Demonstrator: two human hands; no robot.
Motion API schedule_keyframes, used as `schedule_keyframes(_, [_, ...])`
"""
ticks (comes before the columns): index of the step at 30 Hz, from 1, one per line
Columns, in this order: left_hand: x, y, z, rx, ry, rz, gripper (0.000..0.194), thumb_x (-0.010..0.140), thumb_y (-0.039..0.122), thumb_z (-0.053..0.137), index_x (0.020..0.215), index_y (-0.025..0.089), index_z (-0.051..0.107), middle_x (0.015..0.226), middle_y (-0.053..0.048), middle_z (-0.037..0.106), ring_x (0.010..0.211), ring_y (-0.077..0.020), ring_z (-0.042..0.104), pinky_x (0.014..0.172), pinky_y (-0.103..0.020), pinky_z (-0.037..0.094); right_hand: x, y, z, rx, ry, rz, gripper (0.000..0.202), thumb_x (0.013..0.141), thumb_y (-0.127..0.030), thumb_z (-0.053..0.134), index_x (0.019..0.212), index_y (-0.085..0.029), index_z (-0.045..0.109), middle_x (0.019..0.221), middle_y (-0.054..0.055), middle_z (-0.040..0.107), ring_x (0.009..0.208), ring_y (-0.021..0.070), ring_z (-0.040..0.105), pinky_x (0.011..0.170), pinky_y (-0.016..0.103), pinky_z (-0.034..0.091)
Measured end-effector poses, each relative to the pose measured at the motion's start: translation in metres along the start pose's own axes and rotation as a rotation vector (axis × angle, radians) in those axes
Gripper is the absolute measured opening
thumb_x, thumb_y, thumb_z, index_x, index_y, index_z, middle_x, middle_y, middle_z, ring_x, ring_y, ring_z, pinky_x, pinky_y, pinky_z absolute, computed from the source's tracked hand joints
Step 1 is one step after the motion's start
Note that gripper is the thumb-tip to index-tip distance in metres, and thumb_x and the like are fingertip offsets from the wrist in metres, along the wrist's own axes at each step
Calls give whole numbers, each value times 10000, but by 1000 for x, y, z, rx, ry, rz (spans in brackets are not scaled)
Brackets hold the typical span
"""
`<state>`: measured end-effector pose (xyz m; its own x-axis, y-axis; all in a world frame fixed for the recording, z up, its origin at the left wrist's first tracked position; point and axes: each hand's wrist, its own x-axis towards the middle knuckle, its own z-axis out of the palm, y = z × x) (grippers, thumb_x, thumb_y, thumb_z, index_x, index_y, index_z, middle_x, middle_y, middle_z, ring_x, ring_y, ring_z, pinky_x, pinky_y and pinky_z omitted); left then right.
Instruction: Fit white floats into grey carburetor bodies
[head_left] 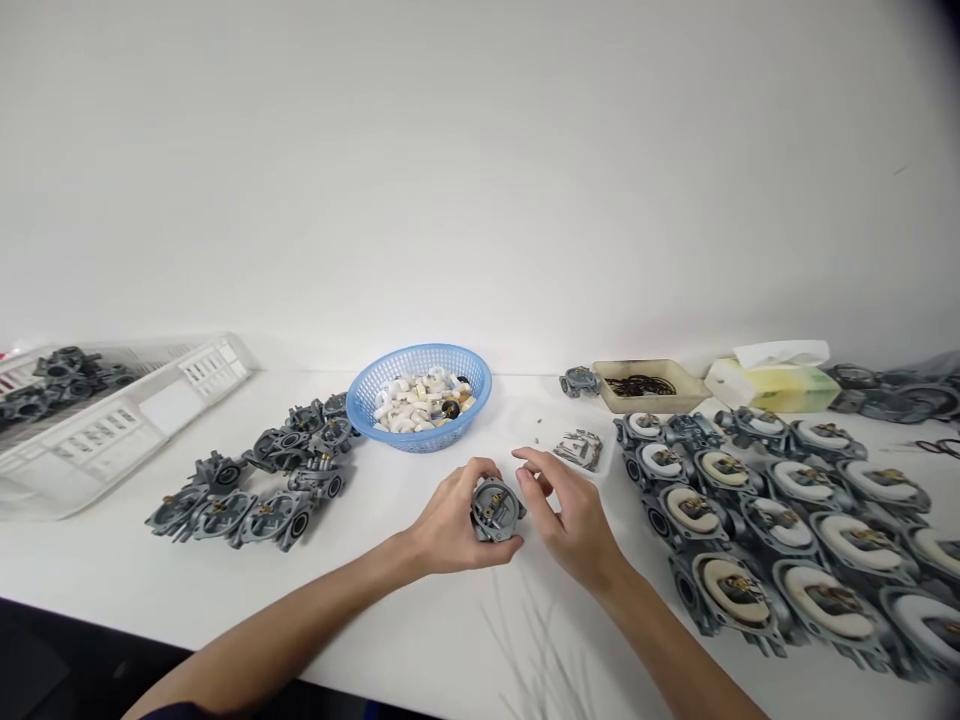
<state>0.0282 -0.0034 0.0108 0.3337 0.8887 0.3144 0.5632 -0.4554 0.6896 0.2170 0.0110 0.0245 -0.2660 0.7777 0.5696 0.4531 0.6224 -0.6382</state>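
My left hand is wrapped round a grey metal carburetor, held above the white table with its open bowl side up and brass parts showing inside. Just to the right of it, my right hand hovers with thumb and index finger bent and slightly apart. I see nothing between those fingertips. Beyond the hands stands a blue plastic basket of white and cream floats. A small clear tray holds thin metal pins behind my right hand.
Carburetors without floats stand to the left; rows fitted with floats fill the right. At far left is a white crate of carburetors. A tray of black rings and a tissue box stand near the wall.
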Motion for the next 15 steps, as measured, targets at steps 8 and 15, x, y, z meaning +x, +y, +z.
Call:
schedule_keyframes(8, [-5,-5,-3,-99,-57,-10,599,648,322,800,1081,271,390,895,16,643,744,-197,622,662,-315,494,1,2,2,-15,-157,88,275,1017,-358,441,1188,-232,615,988,36,714,703,152,645,657,293,522])
schedule_keyframes(15, [-10,-12,-4,-80,-71,6,582,663,345,783,1085,263,391,866,18,637,698,-195,617,621,-313,482,0,3,3,69,-385,149,325,996,-411,505,1281,-270,574,1036,38,684,799,162,637,742,311,559])
